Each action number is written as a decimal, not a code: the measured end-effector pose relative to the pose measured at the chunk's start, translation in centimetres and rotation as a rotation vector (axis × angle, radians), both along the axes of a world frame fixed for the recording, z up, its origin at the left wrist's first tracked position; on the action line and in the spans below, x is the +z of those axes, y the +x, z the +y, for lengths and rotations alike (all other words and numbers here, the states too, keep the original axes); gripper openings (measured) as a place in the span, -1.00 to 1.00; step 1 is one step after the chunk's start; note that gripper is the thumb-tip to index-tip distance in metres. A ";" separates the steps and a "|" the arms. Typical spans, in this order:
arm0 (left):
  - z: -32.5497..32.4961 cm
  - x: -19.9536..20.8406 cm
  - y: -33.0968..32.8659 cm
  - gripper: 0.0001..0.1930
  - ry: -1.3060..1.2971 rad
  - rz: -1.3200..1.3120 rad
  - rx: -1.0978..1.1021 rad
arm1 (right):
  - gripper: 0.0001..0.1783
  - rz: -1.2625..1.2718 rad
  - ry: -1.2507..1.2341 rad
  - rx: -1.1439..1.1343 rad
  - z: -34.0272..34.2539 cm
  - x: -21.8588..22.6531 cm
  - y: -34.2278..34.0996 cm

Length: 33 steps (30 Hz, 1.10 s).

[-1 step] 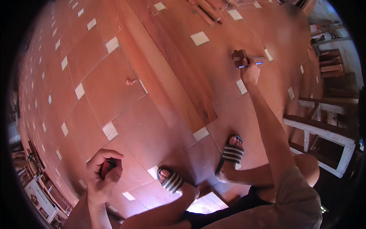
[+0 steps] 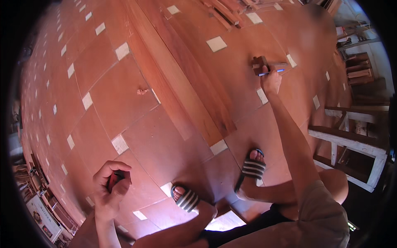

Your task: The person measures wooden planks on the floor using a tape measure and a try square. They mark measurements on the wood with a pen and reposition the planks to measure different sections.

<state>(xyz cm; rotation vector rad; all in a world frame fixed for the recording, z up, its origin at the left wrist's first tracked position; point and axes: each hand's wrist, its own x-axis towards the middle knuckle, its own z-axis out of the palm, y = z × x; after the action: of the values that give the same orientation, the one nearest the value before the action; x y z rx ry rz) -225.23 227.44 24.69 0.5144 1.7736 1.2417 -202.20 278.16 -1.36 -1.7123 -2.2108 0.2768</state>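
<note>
My left hand [image 2: 109, 190], low on the left, is curled around a small red-and-black object [image 2: 116, 178], mostly hidden by the fingers and too dark to name. On the right my other arm reaches far out over the tiled floor. At its end my right hand [image 2: 271, 82] is closed on a blue pen [image 2: 264, 74]. Just beyond those fingertips is a dark brown wooden block [image 2: 259, 65] with a thin bar at its right; whether the hand also grips the block is hard to tell. Long wooden boards [image 2: 182, 82] lie side by side on the floor between my hands.
My sandalled feet [image 2: 187, 199] rest near the boards' close end. A white-edged wooden frame [image 2: 351, 138] stands at the right. Wood pieces [image 2: 225, 12] are piled at the far side, with more stacked wood [image 2: 359, 70] at far right. A small shaving [image 2: 142, 91] lies left of the boards.
My right fingers have shifted slightly, and more of the blue pen's length shows. My left hand keeps its grip, and the boards lie as before.
</note>
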 end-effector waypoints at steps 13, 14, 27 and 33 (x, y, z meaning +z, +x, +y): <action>0.2 -8.1 -6.1 -0.81 0.033 -0.091 0.236 | -0.48 0.033 -0.161 0.118 0.2 2.0 1.3; 0.6 -9.6 -7.1 -0.81 -0.004 -0.071 0.212 | -0.48 0.050 -0.124 0.106 -0.1 2.2 1.4; 5.5 -19.3 -14.7 -0.91 -0.054 -0.022 0.329 | -0.45 0.062 -0.077 0.364 -8.3 5.4 -6.8; 5.2 -17.5 -15.8 -0.89 -0.007 0.000 0.352 | -0.43 0.078 -0.112 0.421 -10.6 7.8 -7.0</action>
<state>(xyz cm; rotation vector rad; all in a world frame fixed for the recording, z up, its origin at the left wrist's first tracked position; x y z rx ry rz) -241.07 232.63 7.20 0.2000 1.9226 1.4714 -209.23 267.55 6.45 -1.2431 -2.5196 0.5662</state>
